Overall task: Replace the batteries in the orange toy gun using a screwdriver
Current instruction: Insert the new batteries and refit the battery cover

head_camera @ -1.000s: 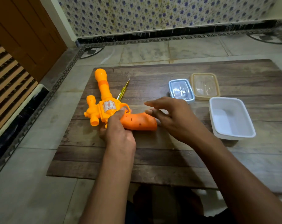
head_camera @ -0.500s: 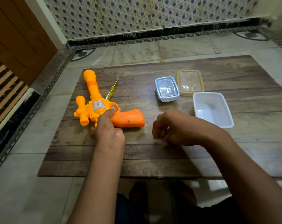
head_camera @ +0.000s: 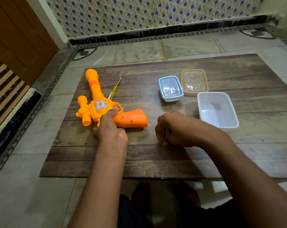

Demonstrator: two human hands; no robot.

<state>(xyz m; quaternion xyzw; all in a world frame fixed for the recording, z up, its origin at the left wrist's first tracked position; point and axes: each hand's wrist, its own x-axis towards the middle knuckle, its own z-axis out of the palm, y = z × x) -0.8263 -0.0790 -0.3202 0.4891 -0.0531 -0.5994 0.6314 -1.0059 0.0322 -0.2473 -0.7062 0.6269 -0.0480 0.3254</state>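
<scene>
L hand [head_camera: 110, 129]: on the orange toy gun [head_camera: 106, 106], thumb laid over the body near the trigger guard, other fingers tucked under/behind the near side – holding gun down on the bench [head_camera: 156, 158].
R hand [head_camera: 174, 130]: fist-like, fingers curled under, knuckles resting on bench wood just right of the gun's grip end; can't tell if anything small is pinched inside.
Gun pos: lies flat, left half of bench; barrel runs away from L fingers toward far-left corner, grip points right toward R fingers, small gap between grip end & R knuckles.
Screwdriver [head_camera: 114, 89]: yellow see-thru handle, thin metal tip; lies beyond L fingers, just beside the barrel on its right, handle end partly hidden behind gun body, tip pointing to far edge. Neither hand touches it.
Edges: gun's scope parts sit close to bench's left edge; barrel end near far-left corner. Near edge is well behind both wrists. Bench sits low over tiled floor [head_camera: 24, 195].
Open room: bare wood betw. the two hands, a wide strip on the near side of both hands, & bare centre beyond R fingers up to far edge.
Other things: blue-lidded box [head_camera: 171, 88] beyond R fingers; tan-lidded box [head_camera: 194, 82] touching/just beside it on the right; open white tub [head_camera: 217, 109] right of R fingers, close to R wrist.
In the way: gun body lies betw. L fingers & screwdriver; white tub crowds R forearm's right side.
</scene>
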